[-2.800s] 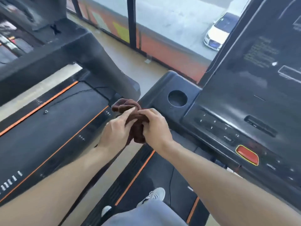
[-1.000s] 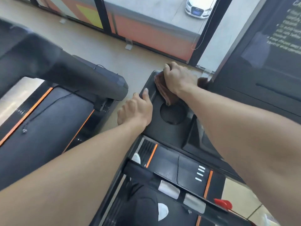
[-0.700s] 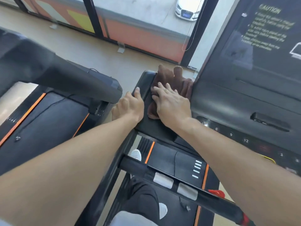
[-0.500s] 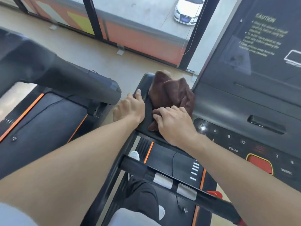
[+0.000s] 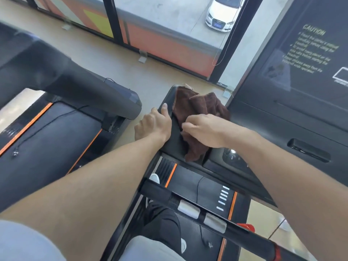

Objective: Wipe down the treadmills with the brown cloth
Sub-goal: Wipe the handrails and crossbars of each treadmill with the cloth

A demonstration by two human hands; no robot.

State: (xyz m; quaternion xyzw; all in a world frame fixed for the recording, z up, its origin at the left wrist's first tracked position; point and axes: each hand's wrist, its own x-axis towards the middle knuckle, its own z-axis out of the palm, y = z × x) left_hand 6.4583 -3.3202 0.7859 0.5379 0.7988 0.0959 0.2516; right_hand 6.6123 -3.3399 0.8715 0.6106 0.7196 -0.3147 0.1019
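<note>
The right hand (image 5: 205, 131) presses and pinches the brown cloth (image 5: 195, 108), bunched on the treadmill's console tray (image 5: 174, 140); beside it the left hand (image 5: 153, 125) grips the tray edge; the cloth (soft, light, floppy) probably handles best gathered mid-bunch.

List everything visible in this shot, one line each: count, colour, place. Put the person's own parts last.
brown cloth: one, brown, bunched on the near treadmill's console tray
treadmill console: one, black, right, with caution text
handlebar: one, black with silver pads, across the bottom
neighbouring treadmill: one, black with orange stripes, left
car: one, white, outside the window
floor: tan, between treadmills and window
left hand: one, grips the tray's left edge
right hand: one, holds the cloth, fingers curled
</note>
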